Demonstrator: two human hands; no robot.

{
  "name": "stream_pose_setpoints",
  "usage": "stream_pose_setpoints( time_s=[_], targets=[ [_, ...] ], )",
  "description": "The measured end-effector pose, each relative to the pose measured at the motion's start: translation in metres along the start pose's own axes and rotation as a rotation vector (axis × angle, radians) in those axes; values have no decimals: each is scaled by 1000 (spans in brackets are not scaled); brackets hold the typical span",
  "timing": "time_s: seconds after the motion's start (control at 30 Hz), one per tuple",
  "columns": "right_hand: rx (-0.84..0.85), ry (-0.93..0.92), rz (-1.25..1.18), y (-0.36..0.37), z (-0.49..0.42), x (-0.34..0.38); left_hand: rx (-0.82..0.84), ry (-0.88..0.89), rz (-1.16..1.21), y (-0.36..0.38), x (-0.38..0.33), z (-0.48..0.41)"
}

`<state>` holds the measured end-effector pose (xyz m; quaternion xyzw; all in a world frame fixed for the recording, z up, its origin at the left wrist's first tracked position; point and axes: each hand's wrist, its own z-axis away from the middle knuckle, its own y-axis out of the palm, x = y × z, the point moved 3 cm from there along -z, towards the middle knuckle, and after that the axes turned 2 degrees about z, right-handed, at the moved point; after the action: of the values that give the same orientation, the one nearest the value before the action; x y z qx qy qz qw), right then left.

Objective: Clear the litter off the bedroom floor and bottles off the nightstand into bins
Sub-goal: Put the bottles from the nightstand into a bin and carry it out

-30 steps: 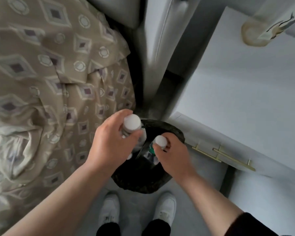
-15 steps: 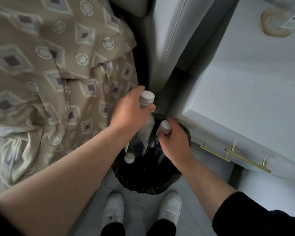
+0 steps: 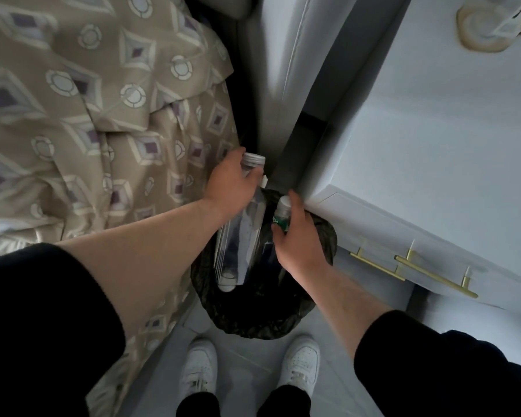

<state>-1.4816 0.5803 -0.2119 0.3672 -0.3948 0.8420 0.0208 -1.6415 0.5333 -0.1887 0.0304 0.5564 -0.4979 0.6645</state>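
Observation:
A bin lined with a black bag stands on the floor between the bed and the nightstand. My left hand grips the neck of a tall clear bottle with a white cap; its lower end reaches down into the bin. My right hand holds a smaller bottle with a green label at the bin's far rim. Another white cap shows low inside the bin, on a bottle I cannot make out clearly.
The bed with its patterned beige cover fills the left. The white nightstand with gold drawer handles is on the right, a lamp base on its far corner. My white shoes stand just before the bin.
Both hands have moved down and away from me with their bottles, over the bin. The tall bottle has tilted, with its lower end now inside the bag.

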Motion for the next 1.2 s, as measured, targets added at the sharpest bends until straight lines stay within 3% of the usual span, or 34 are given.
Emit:
stream_pose_setpoints(
  time_s=[0.4, 0.73, 0.97, 1.2],
  targets=[
    [46, -91, 124, -13, 13, 3, 82, 16, -6, -6, -5, 14],
    [51, -119, -133, -82, 54, 46, 33, 39, -67, -50, -42, 80],
    [-202, -261, -327, -200, 100, 86, -2, 79, 68, -75, -103, 117],
    [-539, -358, -329, -340, 77, 110, 11, 191, 98, -66, -200, 116]
  ],
)
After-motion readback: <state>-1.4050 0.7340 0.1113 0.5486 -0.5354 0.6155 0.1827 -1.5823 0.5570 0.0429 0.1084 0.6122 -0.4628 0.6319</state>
